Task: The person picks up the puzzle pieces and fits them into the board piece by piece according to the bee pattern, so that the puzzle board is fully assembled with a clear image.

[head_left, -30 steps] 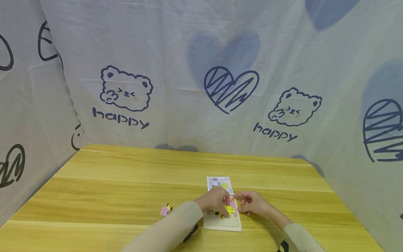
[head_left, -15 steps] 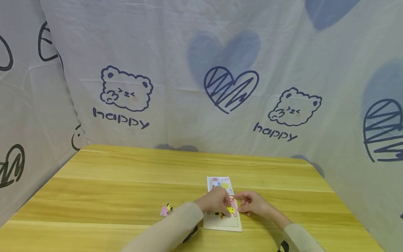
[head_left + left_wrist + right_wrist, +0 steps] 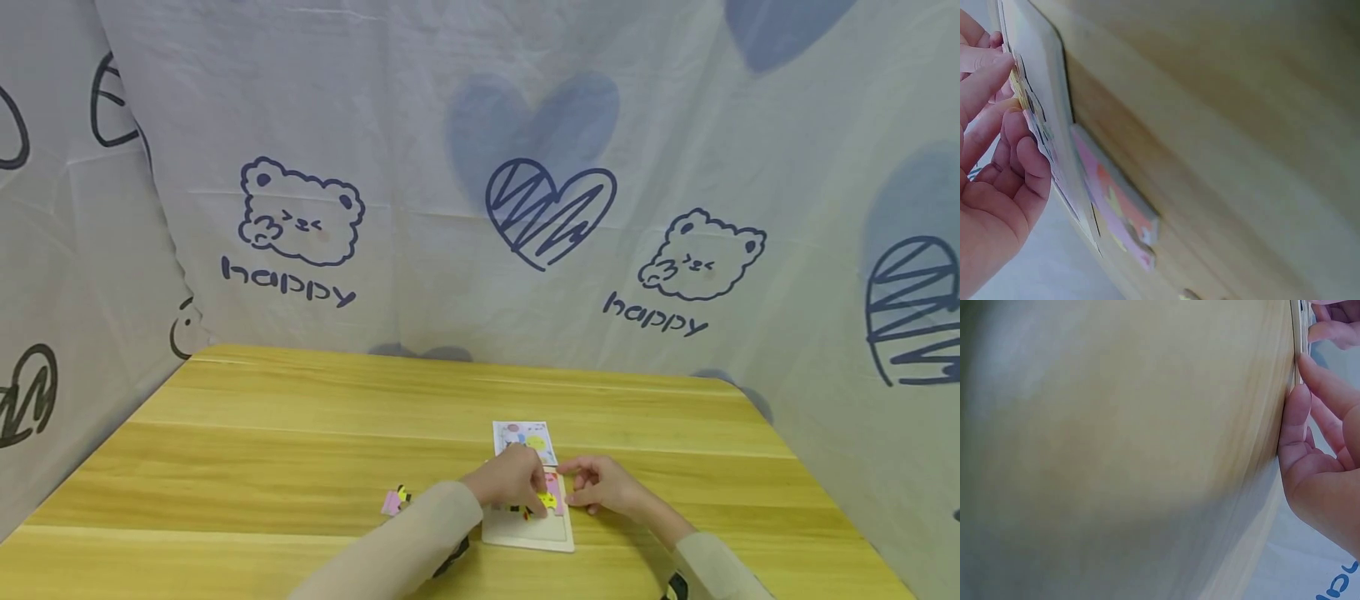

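A pale puzzle board [image 3: 525,536], partly filled with colourful pieces, lies on the table in the head view. My left hand [image 3: 510,477] reaches over it, thumb and forefinger pinching a yellow-and-pink puzzle piece [image 3: 551,502] at the board's right side. Along the right edge, my right hand [image 3: 609,487] touches the board with spread forefinger and thumb. In the left wrist view, a pink-and-orange puzzle piece [image 3: 1119,203] lies beside the board [image 3: 1044,53]. The left hand and sleeve hide part of the board in the head view.
A printed picture card [image 3: 525,432] lies just beyond the board. A loose pink, yellow and black puzzle piece [image 3: 393,502] rests on the wooden table [image 3: 285,433] to the left. A patterned white cloth [image 3: 420,275] hangs behind.
The board and the yellow-and-pink piece have shifted very slightly left. Both hands keep nearly the same positions.
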A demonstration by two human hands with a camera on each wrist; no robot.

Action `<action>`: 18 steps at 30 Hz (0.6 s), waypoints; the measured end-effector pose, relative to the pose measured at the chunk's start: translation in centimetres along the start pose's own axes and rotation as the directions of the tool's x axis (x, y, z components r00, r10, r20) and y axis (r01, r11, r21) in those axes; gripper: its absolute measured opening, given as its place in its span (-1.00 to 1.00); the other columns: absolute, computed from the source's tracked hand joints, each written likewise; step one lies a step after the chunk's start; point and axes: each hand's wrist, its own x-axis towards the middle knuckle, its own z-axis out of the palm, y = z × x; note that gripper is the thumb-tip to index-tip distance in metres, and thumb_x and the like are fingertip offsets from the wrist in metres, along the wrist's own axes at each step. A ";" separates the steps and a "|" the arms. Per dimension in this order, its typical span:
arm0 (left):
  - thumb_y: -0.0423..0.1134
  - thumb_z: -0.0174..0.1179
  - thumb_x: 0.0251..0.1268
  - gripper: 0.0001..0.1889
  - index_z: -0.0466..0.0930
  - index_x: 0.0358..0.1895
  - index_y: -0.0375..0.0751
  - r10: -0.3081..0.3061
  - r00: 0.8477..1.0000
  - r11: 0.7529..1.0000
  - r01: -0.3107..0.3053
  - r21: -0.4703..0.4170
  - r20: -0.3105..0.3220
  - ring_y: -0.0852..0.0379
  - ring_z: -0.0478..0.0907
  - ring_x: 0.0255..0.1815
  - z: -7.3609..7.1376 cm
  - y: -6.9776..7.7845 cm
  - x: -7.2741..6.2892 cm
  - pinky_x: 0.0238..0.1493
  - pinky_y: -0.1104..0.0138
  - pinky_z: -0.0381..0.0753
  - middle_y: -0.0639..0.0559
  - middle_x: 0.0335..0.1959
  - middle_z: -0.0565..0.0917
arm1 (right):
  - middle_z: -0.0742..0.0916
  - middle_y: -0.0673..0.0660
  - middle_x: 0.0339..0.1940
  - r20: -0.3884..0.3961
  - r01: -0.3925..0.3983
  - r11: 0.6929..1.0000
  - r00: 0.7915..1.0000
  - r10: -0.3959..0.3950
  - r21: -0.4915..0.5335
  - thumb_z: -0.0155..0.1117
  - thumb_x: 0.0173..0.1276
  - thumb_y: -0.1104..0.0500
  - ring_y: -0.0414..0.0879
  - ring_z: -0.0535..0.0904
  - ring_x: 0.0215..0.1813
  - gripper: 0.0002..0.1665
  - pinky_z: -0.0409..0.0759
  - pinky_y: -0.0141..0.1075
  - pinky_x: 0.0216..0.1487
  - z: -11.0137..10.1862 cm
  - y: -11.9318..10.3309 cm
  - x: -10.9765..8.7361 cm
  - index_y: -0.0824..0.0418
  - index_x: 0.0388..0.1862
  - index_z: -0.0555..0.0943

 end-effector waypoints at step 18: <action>-0.29 0.43 -0.21 -0.88 0.66 -0.57 -0.18 -0.023 1.000 0.999 0.022 0.040 0.020 0.34 0.38 -0.63 -0.2 0.0 -0.5 -0.57 0.54 0.40 0.22 -0.61 0.52 | 0.47 0.06 -0.55 -0.019 -0.001 1.000 1.000 0.001 -0.018 0.33 0.03 0.38 -0.20 0.33 -0.57 -0.50 0.36 -0.48 -0.62 0.2 0.0 0.1 0.51 -0.03 0.43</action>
